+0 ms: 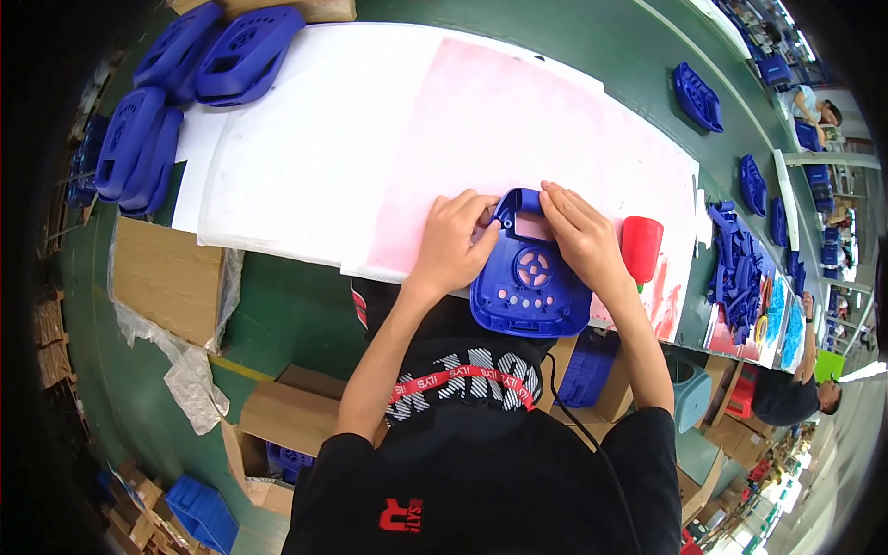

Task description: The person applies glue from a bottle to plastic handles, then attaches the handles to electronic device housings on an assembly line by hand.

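Observation:
A blue plastic housing is held at the near edge of the worktable, tilted toward my body. It has a rectangular window, a round slotted grille and a row of small holes. My left hand grips its upper left edge, thumb and fingers bent around the rim. My right hand holds the upper right side, with its fingers over the edge beside the window; part of that edge is hidden under them. Just right of this hand is a red squeeze bottle with a green tip, on the pink-stained white sheet.
Stacked blue housings occupy the far left. Along the green conveyor lie more housings. Small blue parts are heaped at the right, near a co-worker. Open cardboard boxes stand below the table.

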{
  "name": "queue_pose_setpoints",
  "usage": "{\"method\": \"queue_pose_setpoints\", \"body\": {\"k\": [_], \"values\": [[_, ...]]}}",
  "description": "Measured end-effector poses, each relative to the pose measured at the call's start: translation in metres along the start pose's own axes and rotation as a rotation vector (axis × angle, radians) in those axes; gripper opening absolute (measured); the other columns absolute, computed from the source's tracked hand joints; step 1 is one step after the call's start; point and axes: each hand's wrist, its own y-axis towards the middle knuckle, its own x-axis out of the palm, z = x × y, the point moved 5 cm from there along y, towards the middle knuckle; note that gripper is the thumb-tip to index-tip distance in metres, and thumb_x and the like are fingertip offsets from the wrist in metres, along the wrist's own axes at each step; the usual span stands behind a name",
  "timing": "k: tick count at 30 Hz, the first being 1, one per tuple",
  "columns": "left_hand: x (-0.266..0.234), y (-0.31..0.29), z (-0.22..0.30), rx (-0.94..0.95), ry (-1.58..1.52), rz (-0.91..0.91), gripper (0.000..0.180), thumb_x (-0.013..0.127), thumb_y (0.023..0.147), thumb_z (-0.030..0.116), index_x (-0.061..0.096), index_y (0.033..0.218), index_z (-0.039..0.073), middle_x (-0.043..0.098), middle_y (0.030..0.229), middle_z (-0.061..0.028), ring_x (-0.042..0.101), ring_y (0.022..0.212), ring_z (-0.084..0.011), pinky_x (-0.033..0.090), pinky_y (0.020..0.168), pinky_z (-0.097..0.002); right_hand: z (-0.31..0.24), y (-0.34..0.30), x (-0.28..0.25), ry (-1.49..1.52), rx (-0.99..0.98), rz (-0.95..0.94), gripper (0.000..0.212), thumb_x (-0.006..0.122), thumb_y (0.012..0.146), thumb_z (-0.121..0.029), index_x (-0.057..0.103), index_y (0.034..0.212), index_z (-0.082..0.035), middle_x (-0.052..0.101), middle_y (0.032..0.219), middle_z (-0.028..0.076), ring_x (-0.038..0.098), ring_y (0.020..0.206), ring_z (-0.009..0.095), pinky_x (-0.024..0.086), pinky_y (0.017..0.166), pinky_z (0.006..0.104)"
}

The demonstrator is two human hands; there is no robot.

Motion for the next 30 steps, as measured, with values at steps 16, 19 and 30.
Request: {"method": "queue_pose_setpoints", "body": {"k": [16, 19, 30], "values": [[0.001, -0.002, 0.001, 0.008, -0.004, -0.012, 0.023, 0.064, 0.082, 0.008, 0.065, 0.105, 0.004, 0.056, 0.077, -0.0041, 0.052, 0.065, -0.0187, 0.038, 0.073, -0.0324, -0.004, -0.009, 0.005, -0.066, 0.041, -0.052, 0.046, 0.057, 0.079, 0.004, 0.057, 0.125, 0.005, 0.058, 0.131, 0.02, 0.057, 0.122, 0.034, 0.046, 0.104, 0.045], [0.0, -0.002, -0.001, -0.007, 0.005, -0.011, 0.023, 0.064, 0.082, 0.008, 0.065, 0.105, 0.004, 0.056, 0.077, -0.0044, 0.052, 0.065, -0.0188, 0.038, 0.073, -0.0325, -0.005, -0.009, 0.005, 0.046, 0.066, -0.186, 0.054, 0.058, 0.082, 0.0, 0.047, 0.135, 0.008, 0.047, 0.142, 0.023, 0.045, 0.134, 0.035, 0.038, 0.111, 0.0455], [0.006, 0.0, 0.005, -0.034, 0.022, -0.032, 0.022, 0.062, 0.081, 0.01, 0.064, 0.102, 0.004, 0.06, 0.08, -0.0075, 0.058, 0.07, -0.024, 0.039, 0.075, -0.0364, -0.014, -0.017, 0.016, -0.055, 0.41, -0.325, 0.077, 0.054, 0.089, -0.025, 0.02, 0.147, 0.013, 0.02, 0.154, 0.033, 0.013, 0.147, 0.042, 0.019, 0.119, 0.0446]]}}
